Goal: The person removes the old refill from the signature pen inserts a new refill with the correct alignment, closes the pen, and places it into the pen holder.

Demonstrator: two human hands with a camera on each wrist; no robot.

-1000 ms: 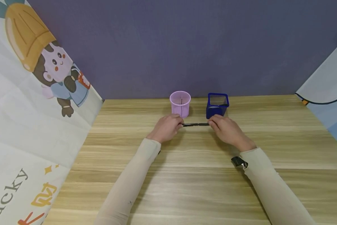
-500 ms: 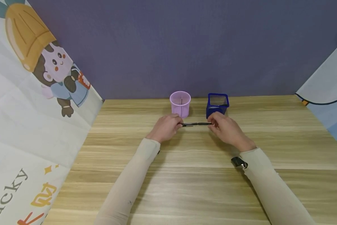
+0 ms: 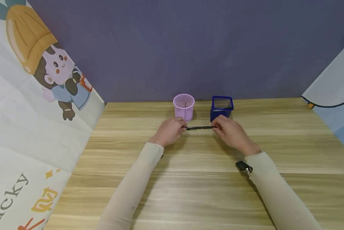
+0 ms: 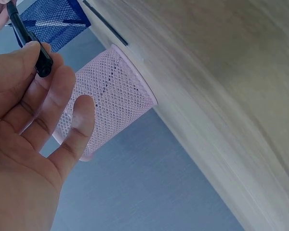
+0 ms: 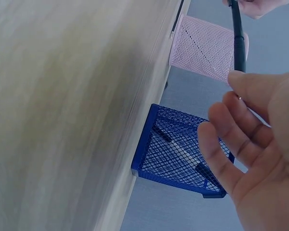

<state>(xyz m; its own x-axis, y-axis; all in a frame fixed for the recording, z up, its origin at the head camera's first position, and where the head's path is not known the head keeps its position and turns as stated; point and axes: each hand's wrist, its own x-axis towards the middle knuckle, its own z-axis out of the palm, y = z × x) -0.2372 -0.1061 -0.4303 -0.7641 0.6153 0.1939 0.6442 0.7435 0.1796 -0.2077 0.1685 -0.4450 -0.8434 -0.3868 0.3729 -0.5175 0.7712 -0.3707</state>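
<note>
A black pen (image 3: 200,128) lies level between both hands above the table, in front of two mesh pen holders. My left hand (image 3: 169,130) pinches its left end with thumb and fingers, near the pink round holder (image 3: 184,111). At the other end my right hand (image 3: 230,132) pinches the pen by thumb and fingertips, close to the blue square holder (image 3: 219,115); a small metallic tip shows there in the right wrist view. A pen (image 5: 183,153) with a pale middle and dark ends shows through the blue mesh. The pink holder has a thin dark line inside it.
A thin dark stick (image 4: 106,23) lies on the wood-grain table (image 3: 200,191) in front of the holders. A dark blue-grey panel (image 3: 172,48) stands behind the table, with printed cloths (image 3: 31,111) at both sides. A black strap (image 3: 243,166) is on the right wrist.
My right fingertips have shifted slightly at the pen's right end, with more of the pen showing there now than a second ago. The left hand and the holders are practically still.
</note>
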